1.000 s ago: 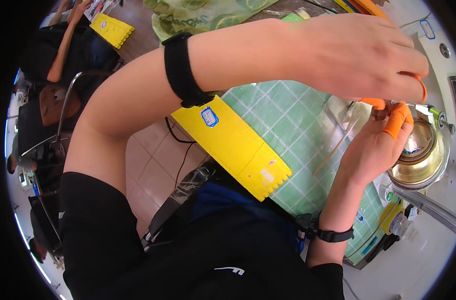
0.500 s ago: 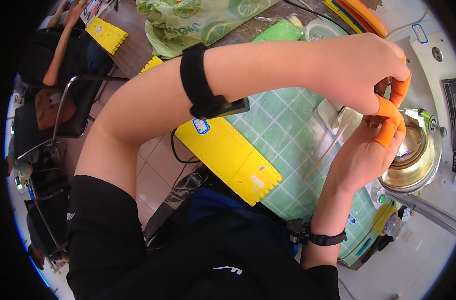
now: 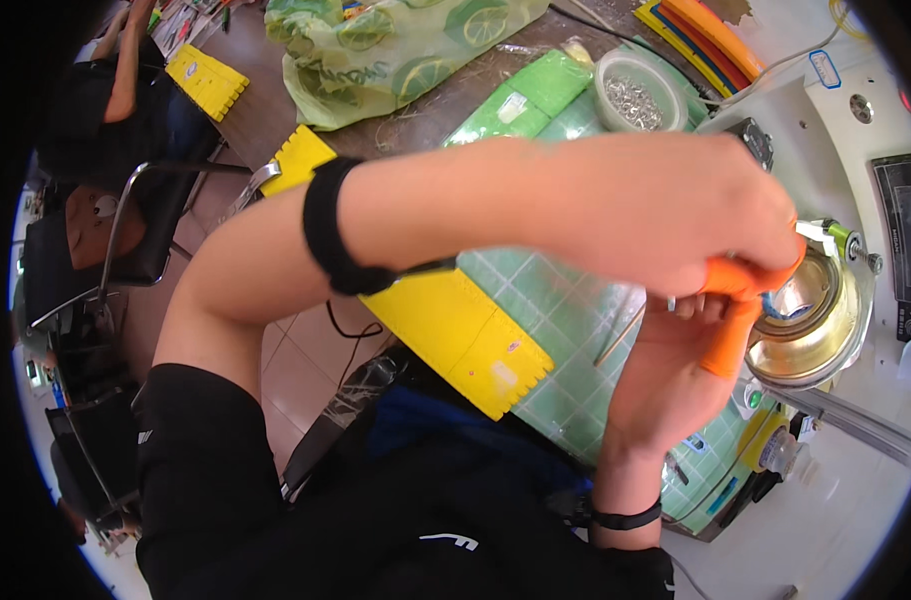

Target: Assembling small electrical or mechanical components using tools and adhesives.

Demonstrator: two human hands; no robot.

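Note:
My left hand (image 3: 690, 205) reaches across from the left, its orange-covered fingertips bent down and pinched together. Just below it, my right hand (image 3: 670, 380) is turned palm up, with its orange-covered fingers curled in against those of the left. The fingertips of both hands meet, and whatever they hold is hidden between them. Right beside the fingers is a round brass-coloured metal fixture (image 3: 810, 345) with a hollow centre. A thin wooden stick (image 3: 620, 335) lies on the green gridded mat (image 3: 565, 310), left of my right hand.
A tub of small metal pieces (image 3: 635, 100) stands beyond my left forearm, next to a green packet (image 3: 525, 100) and a patterned plastic bag (image 3: 395, 60). A yellow strip (image 3: 465, 340) edges the table. A white machine housing (image 3: 845, 75) rises at right. Another person's arm (image 3: 125, 70) shows far left.
Both hands have come down and a little to the left, staying together at the fingertips. More of the metal-piece tub and the green packet now shows beyond my left forearm.

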